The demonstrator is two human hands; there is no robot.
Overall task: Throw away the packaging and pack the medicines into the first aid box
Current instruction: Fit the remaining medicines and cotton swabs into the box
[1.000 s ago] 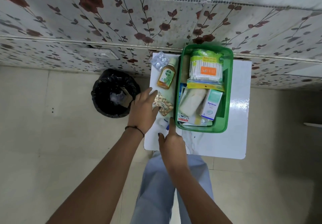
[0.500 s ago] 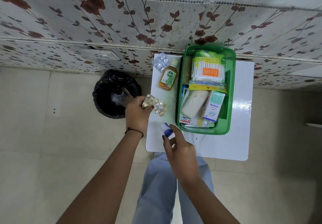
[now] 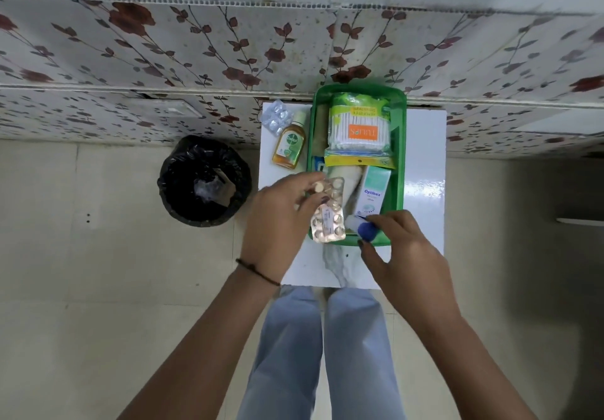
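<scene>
My left hand (image 3: 277,220) holds a pink-gold blister strip of tablets (image 3: 328,215) over the near left corner of the green first aid box (image 3: 401,164). My right hand (image 3: 402,253) grips a small white bottle with a blue cap (image 3: 366,228) at the box's near rim. Inside the box lie a pack of cotton buds (image 3: 359,128), an Optibex carton (image 3: 372,194) and a white roll partly hidden by the strip. On the white table (image 3: 425,197), left of the box, stand a Dettol bottle (image 3: 289,145) and a silver blister strip (image 3: 276,119).
A bin lined with a black bag (image 3: 204,181) stands on the floor left of the table, with scraps of packaging inside. A floral-patterned wall runs right behind the table. My legs in light blue trousers are below the table's near edge.
Both hands lifted their items off the table's left side and moved right. The blister strip now hangs over the box's corner and the blue-capped bottle is at its near rim.
</scene>
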